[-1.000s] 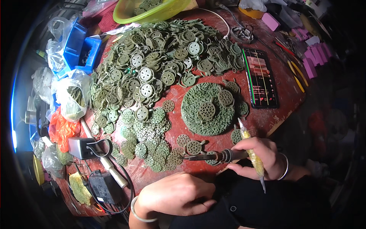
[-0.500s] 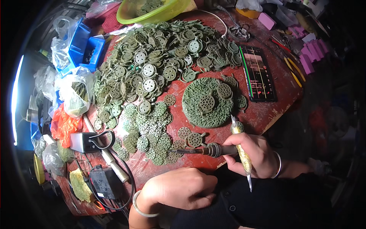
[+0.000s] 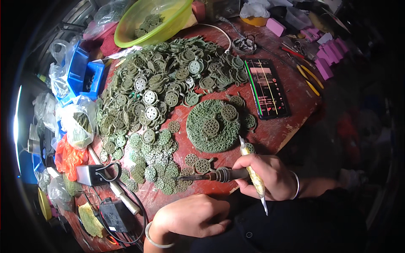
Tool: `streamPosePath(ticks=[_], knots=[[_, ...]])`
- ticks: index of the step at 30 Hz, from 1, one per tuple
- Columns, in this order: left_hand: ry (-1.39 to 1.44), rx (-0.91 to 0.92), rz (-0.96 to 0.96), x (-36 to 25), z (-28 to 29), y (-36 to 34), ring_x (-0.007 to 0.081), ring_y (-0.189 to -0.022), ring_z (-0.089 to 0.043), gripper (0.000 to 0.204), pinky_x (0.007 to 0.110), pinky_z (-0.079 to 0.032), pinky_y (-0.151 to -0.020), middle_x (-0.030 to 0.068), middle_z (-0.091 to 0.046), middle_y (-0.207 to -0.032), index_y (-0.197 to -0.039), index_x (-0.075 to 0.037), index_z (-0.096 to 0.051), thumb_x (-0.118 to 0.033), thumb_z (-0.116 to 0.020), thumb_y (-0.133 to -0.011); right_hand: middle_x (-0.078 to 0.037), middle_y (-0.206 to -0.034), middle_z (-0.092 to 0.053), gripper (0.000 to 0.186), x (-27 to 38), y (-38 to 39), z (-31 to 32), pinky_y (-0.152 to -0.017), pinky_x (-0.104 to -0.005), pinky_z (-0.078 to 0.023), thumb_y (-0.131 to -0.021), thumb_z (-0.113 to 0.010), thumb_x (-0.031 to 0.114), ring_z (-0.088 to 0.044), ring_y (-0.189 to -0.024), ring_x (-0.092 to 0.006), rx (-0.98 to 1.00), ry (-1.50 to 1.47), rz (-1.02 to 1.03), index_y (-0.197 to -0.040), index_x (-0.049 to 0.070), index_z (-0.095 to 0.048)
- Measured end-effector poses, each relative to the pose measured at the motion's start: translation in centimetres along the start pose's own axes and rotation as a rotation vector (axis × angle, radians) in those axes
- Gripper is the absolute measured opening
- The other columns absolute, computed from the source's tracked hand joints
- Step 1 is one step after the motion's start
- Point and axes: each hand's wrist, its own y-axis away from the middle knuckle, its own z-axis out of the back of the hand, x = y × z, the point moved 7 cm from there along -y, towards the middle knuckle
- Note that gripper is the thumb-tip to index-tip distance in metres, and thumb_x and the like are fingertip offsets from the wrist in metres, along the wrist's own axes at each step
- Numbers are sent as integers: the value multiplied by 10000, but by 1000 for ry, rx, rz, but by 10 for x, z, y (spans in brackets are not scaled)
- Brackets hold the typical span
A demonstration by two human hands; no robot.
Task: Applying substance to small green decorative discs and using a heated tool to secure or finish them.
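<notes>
My right hand (image 3: 263, 177) grips a soldering iron (image 3: 223, 174), pointing left over loose openwork discs, together with an upright pointed tool (image 3: 255, 179) wrapped in yellowish material. My left hand (image 3: 192, 217) is closed at the table's front edge, below the discs (image 3: 151, 160); whatever its curled fingers hold, if anything, is hidden. A round textured green pad (image 3: 198, 135) carries a few metal disc pieces (image 3: 211, 127) with side loops. Behind the loose discs lies a large heap of similar greenish metal pieces (image 3: 158, 67).
The red table (image 3: 295, 122) holds a phone (image 3: 268, 88), yellow-handled pliers (image 3: 310, 80), a yellow-green bowl (image 3: 124, 33), blue bins (image 3: 78, 74), plastic bags (image 3: 80, 122), pink blocks (image 3: 329, 59), and, at front left, power units (image 3: 114, 215), cables and a sponge (image 3: 90, 219).
The whole view has shifted, with the table appearing further left. Relative to the pad, my right hand with both tools has moved only slightly. My left hand stays closed near the table edge.
</notes>
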Motion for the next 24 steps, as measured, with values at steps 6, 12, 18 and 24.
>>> streamPosePath(ticks=[6, 12, 18, 24], knots=[[179, -161, -80, 2, 10, 0, 227, -645, -645, 175, 324, -502, -604, 99, -663, -755, -972, -29, -657, -177, -678, -881, -114, -813, -619, 367, 7, -2, 21, -589, -330, -516, -736, -735, -12, -659, -673, -250, -86, -4, -22, -1050, 3, -546], [995, -507, 70, 16, 21, 7, 145, -813, -669, 292, 269, -561, -672, 97, -705, -1004, -1186, 50, -600, -106, -633, -942, -95, -829, -628, 358, 17, -6, 33, -605, -297, -523, -744, -760, 2, -672, -695, -208, -129, -101, -46, -1038, -3, -555], [1025, -751, 5, 23, 32, 10, 172, -791, -691, 252, 283, -577, -676, 144, -703, -952, -1145, 47, -603, -78, -644, -930, -98, -822, -636, 342, 22, -13, 26, -592, -287, -513, -748, -749, -12, -666, -673, -190, -125, -83, -3, -1024, 4, -547], [1027, -796, -44, 26, 32, 11, 227, -840, -710, 205, 291, -583, -685, 149, -698, -936, -1113, 54, -596, -46, -619, -935, -95, -828, -645, 348, 19, -17, 20, -612, -291, -524, -744, -751, -16, -676, -691, -197, -80, -118, -18, -1028, 1, -551]])
